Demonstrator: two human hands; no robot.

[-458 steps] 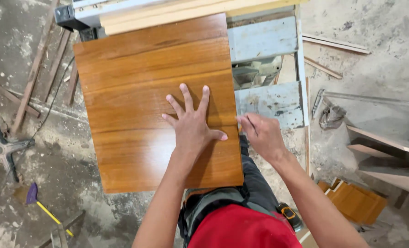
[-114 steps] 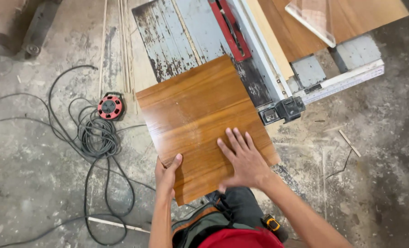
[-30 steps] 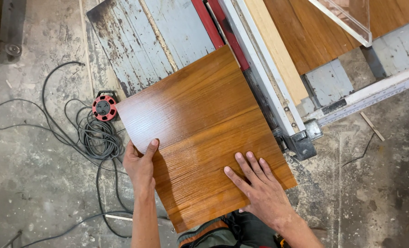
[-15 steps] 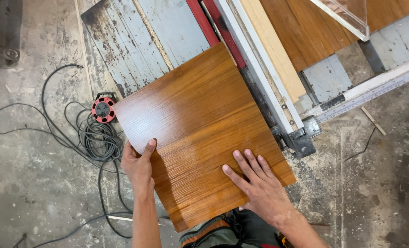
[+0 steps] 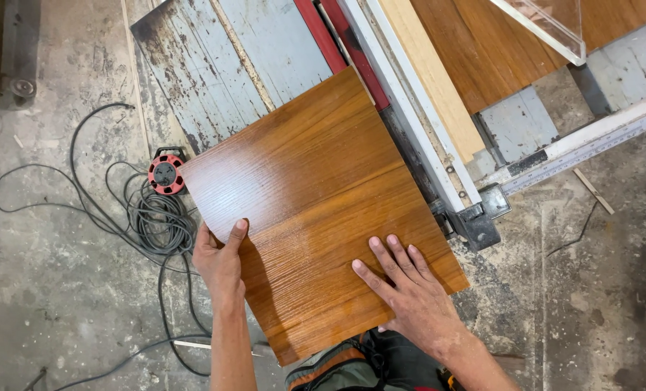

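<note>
Barely anything has shifted over the last second: the brown wood-grain laminated panel sits where it did, its far corner at 12 o'clock just touching the red strip in the saw table, and only the view has drifted a little. A few seconds ago the panel lay further toward 6 o'clock and more skewed; now it rests mostly on the worn blue-grey table saw top, with its near corner overhanging toward the person's body.

The left hand clasps the panel's edge at 8 o'clock, thumb laid on top and fingers curled out of sight beneath. The right hand lies flat on the face at 5 o'clock, fingers spread, pressing rather than gripping.

At 3 o'clock from the panel runs the white fence rail, with a pale timber strip beside it and a black clamp block at its near end. On the concrete floor at 9 o'clock lie a red cable reel and loose grey cord.
</note>
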